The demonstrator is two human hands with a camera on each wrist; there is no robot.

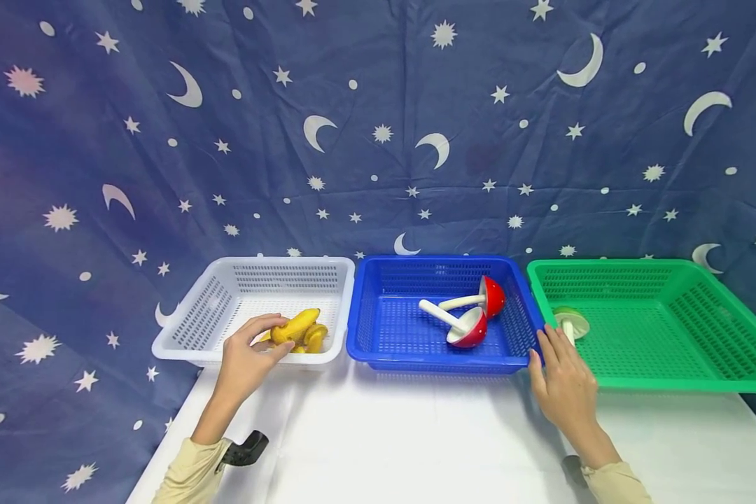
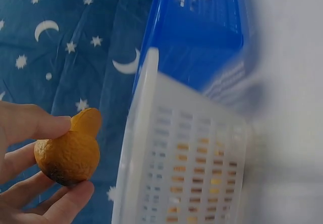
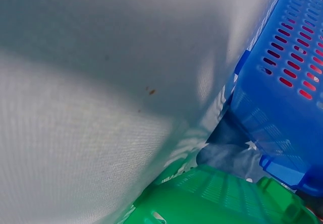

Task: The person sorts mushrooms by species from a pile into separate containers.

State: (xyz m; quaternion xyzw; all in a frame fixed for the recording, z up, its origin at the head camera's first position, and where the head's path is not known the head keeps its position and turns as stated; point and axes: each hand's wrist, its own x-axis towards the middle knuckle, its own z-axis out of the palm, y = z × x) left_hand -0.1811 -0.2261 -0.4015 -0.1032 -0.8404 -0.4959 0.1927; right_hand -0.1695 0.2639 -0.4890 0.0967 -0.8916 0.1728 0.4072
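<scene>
While the bananas (image 1: 297, 327) are pinched lightly by the left hand (image 1: 247, 358), with the right hand (image 1: 563, 388) flat and empty, they could be dropped.

Left hand (image 1: 247, 355) reaching forward over the near rim of the white basket (image 1: 183, 350), fingers and thumb curled in a pinch. Right hand (image 1: 563, 383) further right of that basket, palm down, fingers straight. Both forearms in pale sleeves.
</scene>
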